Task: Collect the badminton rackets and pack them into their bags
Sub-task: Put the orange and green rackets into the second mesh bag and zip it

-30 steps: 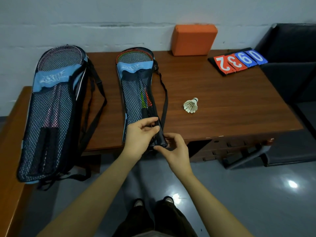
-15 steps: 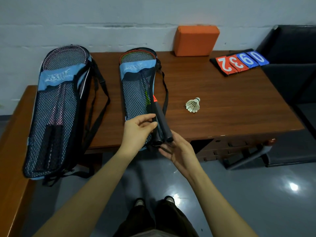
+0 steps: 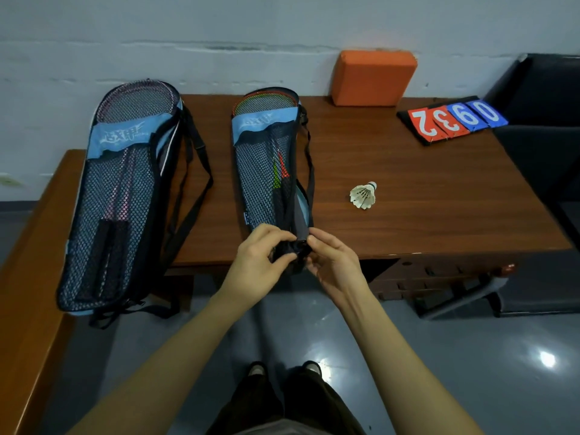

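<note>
Two blue-and-black mesh racket bags lie on the brown table (image 3: 408,196). The left bag (image 3: 122,196) holds pink rackets and hangs over the table's front edge. The middle bag (image 3: 266,158) holds a red and a green racket (image 3: 279,171), their heads showing at its top. My left hand (image 3: 260,262) and my right hand (image 3: 332,262) both pinch the middle bag's bottom end at the table's front edge, gathering the dark fabric between fingertips. The racket handles are inside the mesh, hidden near my fingers.
A white shuttlecock (image 3: 363,196) lies right of the middle bag. An orange block (image 3: 373,77) stands at the back against the wall. A red-and-blue flip scoreboard (image 3: 452,122) lies at the back right. A black chair (image 3: 546,127) stands at right, a wooden bench (image 3: 28,277) at left.
The black racket handles, which stuck out of the bag's bottom half a second ago, are now inside. Both hands have closed on the bag's bottom end.
</note>
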`<state>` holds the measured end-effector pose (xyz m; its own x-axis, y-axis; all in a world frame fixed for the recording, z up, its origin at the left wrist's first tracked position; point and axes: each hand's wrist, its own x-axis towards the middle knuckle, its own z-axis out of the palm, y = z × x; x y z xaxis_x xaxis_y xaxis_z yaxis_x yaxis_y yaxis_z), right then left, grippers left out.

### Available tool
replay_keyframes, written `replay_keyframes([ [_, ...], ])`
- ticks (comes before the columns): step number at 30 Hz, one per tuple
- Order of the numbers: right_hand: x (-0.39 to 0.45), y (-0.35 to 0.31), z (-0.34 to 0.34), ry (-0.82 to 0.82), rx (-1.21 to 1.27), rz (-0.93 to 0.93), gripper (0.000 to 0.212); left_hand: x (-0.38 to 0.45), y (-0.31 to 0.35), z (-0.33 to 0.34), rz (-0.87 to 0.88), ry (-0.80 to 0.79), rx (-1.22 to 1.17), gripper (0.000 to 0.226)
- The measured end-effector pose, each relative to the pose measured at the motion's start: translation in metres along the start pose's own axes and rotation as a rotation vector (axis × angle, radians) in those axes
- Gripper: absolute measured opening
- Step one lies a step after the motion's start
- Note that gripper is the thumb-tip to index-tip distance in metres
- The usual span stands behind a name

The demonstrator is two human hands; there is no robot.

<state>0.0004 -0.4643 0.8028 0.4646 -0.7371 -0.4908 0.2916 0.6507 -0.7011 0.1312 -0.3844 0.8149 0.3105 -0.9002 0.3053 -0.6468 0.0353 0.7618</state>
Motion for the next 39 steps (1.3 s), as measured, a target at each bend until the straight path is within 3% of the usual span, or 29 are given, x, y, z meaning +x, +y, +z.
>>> replay_keyframes([
  [2, 0.000, -0.001, 0.003, 0.034, -0.094, -0.056, 0.019, -0.007, 0.001, 0.005, -0.043, 0.088, -0.008, 0.026],
  [5, -0.002, 0.001, 0.005, 0.090, -0.214, -0.119, 0.023, -0.019, 0.001, 0.012, -0.121, 0.158, -0.030, 0.037],
  [13, -0.004, 0.002, 0.006, 0.183, -0.410, -0.289, 0.028, -0.022, 0.003, 0.016, -0.214, 0.142, -0.136, 0.065],
  [15, -0.005, 0.001, 0.002, 0.204, -0.376, -0.270, 0.030, -0.019, 0.004, 0.022, -0.304, 0.157, -0.174, 0.061],
  [18, -0.006, 0.002, -0.004, 0.210, -0.339, -0.241, 0.031, -0.015, 0.005, 0.032, -0.436, 0.219, -0.198, 0.037],
  [23, -0.001, -0.005, -0.014, 0.180, -0.434, -0.288, 0.029, -0.019, 0.009, 0.044, -0.221, 0.207, -0.170, 0.024],
  [27, 0.000, -0.009, -0.028, 0.170, -0.489, -0.285, 0.029, -0.021, 0.008, 0.055, -0.113, 0.072, 0.091, 0.033],
  [33, 0.001, -0.014, -0.076, 0.197, -0.620, -0.295, 0.024, -0.012, -0.007, 0.082, -0.029, -0.303, 0.347, 0.040],
  [36, 0.010, -0.012, -0.099, 0.237, -0.766, -0.290, 0.030, -0.002, -0.017, 0.100, -0.038, -0.459, 0.438, 0.044],
  [39, 0.020, -0.008, -0.115, 0.249, -0.938, -0.273, 0.032, 0.010, -0.024, 0.114, -0.096, -0.505, 0.462, 0.046],
])
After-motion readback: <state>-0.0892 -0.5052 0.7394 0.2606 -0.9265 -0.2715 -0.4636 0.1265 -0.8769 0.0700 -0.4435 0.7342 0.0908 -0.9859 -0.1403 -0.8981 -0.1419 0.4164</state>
